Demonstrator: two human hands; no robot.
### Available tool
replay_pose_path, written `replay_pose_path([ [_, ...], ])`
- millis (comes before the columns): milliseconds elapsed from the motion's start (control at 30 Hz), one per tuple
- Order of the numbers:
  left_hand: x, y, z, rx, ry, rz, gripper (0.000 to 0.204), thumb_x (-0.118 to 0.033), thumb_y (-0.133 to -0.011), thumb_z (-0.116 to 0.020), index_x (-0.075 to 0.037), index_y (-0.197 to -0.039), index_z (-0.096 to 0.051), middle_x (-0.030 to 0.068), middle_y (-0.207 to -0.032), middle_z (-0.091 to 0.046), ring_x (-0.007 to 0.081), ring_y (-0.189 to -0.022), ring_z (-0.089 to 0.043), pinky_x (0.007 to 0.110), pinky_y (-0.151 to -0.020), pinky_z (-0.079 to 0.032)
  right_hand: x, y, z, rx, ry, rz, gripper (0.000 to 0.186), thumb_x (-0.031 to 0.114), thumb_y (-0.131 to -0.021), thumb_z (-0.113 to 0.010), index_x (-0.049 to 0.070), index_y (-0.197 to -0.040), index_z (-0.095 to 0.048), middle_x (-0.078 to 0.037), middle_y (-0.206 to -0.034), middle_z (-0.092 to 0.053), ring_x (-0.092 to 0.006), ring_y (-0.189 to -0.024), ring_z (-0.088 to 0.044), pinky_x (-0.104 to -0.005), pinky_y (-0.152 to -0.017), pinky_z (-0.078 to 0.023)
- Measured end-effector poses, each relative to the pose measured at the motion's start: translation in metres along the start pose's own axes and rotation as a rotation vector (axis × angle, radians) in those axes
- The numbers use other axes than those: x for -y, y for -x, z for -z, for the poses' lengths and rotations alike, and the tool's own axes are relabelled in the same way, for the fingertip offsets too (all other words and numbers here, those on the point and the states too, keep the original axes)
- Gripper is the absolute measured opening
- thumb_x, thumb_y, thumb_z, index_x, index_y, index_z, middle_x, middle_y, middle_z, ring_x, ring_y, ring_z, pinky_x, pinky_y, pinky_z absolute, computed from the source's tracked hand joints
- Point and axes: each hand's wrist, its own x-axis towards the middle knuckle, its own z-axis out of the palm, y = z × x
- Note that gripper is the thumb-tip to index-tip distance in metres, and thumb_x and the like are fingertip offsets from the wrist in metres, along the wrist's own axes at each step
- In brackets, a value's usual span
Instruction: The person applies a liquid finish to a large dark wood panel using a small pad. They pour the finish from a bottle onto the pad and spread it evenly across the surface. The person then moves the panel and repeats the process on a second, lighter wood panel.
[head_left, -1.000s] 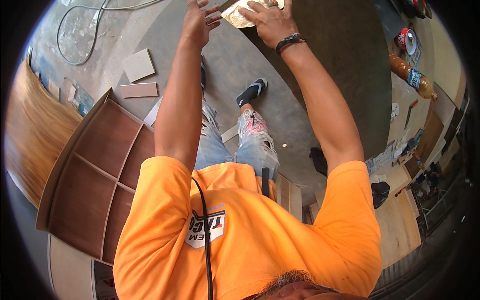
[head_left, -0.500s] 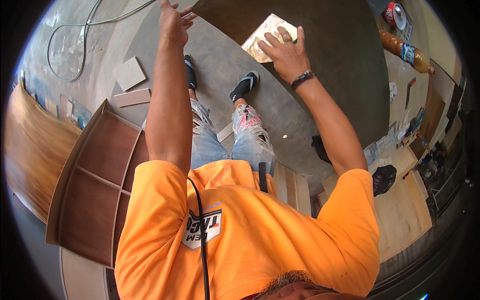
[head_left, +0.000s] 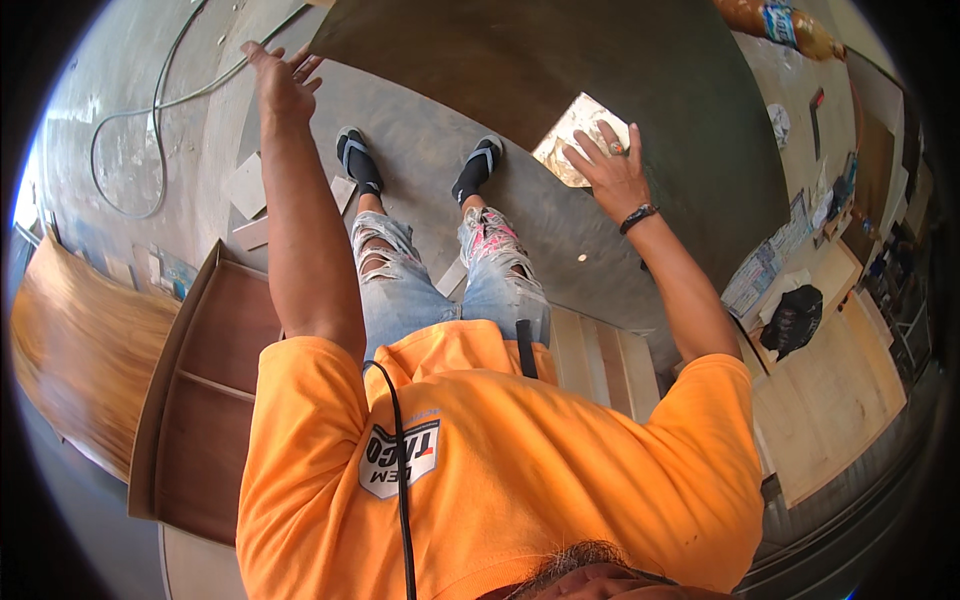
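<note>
A large dark brown board (head_left: pixel 600 60) lies in front of me, over a concrete floor. My right hand (head_left: pixel 612 170) lies flat with spread fingers on a small tan sheet (head_left: pixel 572 128) that rests on the board. A black band is around that wrist. My left hand (head_left: pixel 283 80) reaches far out to the board's left corner, fingers apart and touching its edge. Below the board's near edge I see my torn jeans and black sandals (head_left: pixel 358 160).
A grey cable (head_left: pixel 150 110) loops over the floor at the left, near some wood offcuts (head_left: pixel 248 188). A brown shelf unit (head_left: pixel 200 400) and a curved veneer sheet (head_left: pixel 70 340) lie at lower left. At the right are pale planks (head_left: pixel 600 360), a black bag (head_left: pixel 795 320) and a bottle (head_left: pixel 780 20).
The view has tilted, so both hands sit lower in the picture. My right hand and the tan sheet have slid to the right on the board. My left hand stays at the board's left corner.
</note>
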Motion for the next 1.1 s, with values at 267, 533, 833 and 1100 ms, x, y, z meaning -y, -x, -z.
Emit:
replay_pose_path([
  [267,0.001,-0.002,-0.003,0.011,-0.084,0.023,0.083,-0.065,-0.090,-0.019,0.001,-0.139,-0.019,0.0238,-0.127,-0.048,0.0359,-0.115,-0.048,0.061,-0.104,-0.014,-0.035,0.123,-0.029,0.140,-0.020,-0.299,0.041,0.006,-0.080,-0.050,0.024,-0.116,-0.058,0.001,-0.126,-0.051,-0.0281,-0.126,-0.038,-0.0634,-0.105,-0.017],
  [533,0.013,0.007,-0.036,0.085,-0.339,0.007,0.079,-0.063,-0.091,-0.019,-0.001,-0.139,-0.023,0.0156,-0.130,-0.049,0.0305,-0.111,-0.053,0.059,-0.101,-0.017,-0.020,0.149,-0.056,0.072,-0.169,-1.296,0.042,0.014,-0.085,-0.049,0.020,-0.127,-0.048,-0.005,-0.121,-0.055,-0.0293,-0.109,-0.055,-0.0591,-0.095,-0.029],
  [833,0.028,0.032,-0.073,0.217,-0.581,-0.131,0.073,-0.056,-0.094,-0.028,0.003,-0.139,-0.025,0.0191,-0.136,-0.041,0.0294,-0.113,-0.053,0.041,-0.092,-0.041,0.083,0.058,-0.005,-0.585,-1.076,-1.336,0.031,0.022,-0.086,-0.050,-0.002,-0.101,-0.061,-0.023,-0.093,-0.063,-0.0350,-0.087,-0.062,-0.0412,-0.075,-0.046],
  [1100,0.019,0.079,-0.083,0.441,-0.678,-0.176,0.074,-0.052,-0.096,-0.030,0.009,-0.137,-0.024,0.0231,-0.142,-0.030,0.0309,-0.116,-0.052,0.036,-0.089,-0.046,0.160,-0.023,0.023,-1.049,-2.320,-1.445,0.038,0.037,-0.094,-0.042,0.005,-0.115,-0.049,-0.008,-0.096,-0.064,-0.0177,-0.074,-0.065,-0.0233,-0.041,-0.042],
])
